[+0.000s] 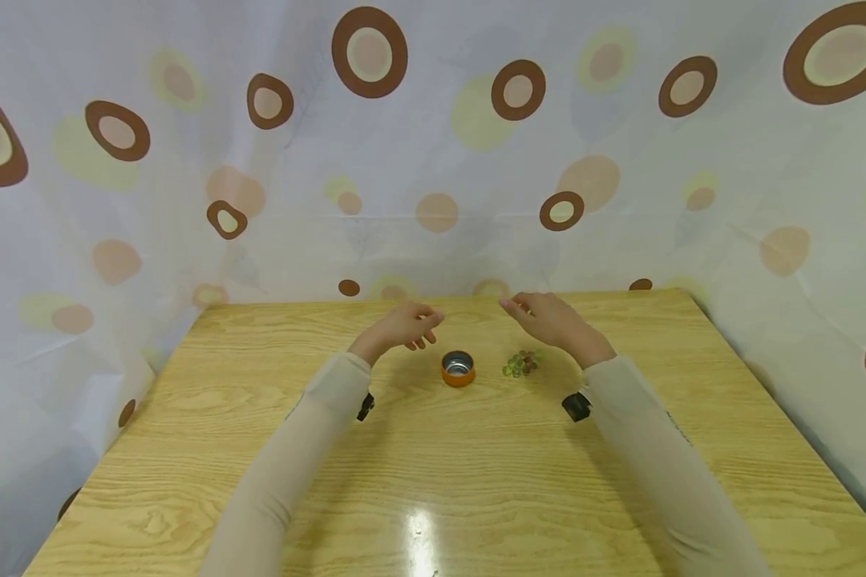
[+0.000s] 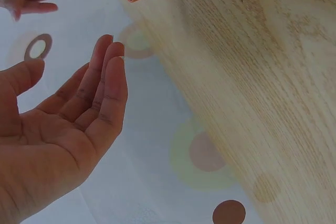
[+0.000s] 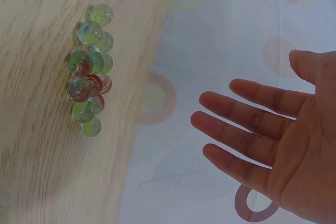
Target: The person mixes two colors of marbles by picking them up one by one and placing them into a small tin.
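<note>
A small orange cup (image 1: 458, 371) with a shiny metal inside stands upright on the table, near its middle. To its right lies a cluster of clear glass marbles (image 1: 523, 364) with green, yellow and red swirls, close together in the right wrist view (image 3: 89, 72). My left hand (image 1: 406, 324) hovers behind and left of the cup, holding nothing, its fingers loosely bent in the left wrist view. Above and behind the marbles hovers my right hand (image 1: 551, 323), also holding nothing. Its fingers are spread and nearly straight in the right wrist view.
The wooden table (image 1: 418, 457) has a light grain and ends at a white cloth (image 1: 418, 144) with brown, pink and yellow spots, which hangs behind it and along both sides. A dark wrist device (image 1: 576, 406) sits under the right sleeve.
</note>
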A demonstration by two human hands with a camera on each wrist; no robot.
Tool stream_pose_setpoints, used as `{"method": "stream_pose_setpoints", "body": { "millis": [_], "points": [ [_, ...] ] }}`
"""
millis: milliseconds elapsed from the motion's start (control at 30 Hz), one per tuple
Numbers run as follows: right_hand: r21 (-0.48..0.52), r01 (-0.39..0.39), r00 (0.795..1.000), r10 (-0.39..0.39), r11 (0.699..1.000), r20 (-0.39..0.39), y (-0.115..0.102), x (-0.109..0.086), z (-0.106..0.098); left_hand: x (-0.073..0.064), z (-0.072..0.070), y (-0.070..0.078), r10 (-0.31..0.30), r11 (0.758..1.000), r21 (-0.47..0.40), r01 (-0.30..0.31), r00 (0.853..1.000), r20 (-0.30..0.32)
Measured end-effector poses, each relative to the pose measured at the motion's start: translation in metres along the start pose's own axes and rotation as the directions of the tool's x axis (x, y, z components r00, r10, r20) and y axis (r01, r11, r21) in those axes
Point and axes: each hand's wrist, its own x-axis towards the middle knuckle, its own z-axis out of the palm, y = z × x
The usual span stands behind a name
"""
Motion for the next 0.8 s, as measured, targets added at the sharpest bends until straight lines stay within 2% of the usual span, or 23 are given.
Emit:
{"method": "stream_pose_setpoints", "body": {
  "millis": [167,333,567,800],
  "points": [
    [0.001,0.006,1.000,-0.006,1.000,-0.009,0.001,-0.003,0.002,-0.001,0.004,-0.002,-0.024,0.999,-0.043,0.025,0.999,0.030],
    [0.002,0.005,1.000,-0.005,1.000,-0.005,0.002,-0.004,0.002,-0.001,0.009,-0.008,-0.071,0.995,-0.065,0.075,0.995,0.066],
    [0.001,0.011,1.000,-0.011,1.000,0.002,-0.001,-0.008,0.001,-0.006,0.018,-0.011,-0.138,0.986,-0.075,0.149,0.981,0.139],
    [0.003,0.006,1.000,-0.006,1.000,0.018,0.002,-0.008,0.005,-0.005,0.027,-0.019,-0.167,0.968,-0.153,0.200,0.965,0.204]
  ]
}}
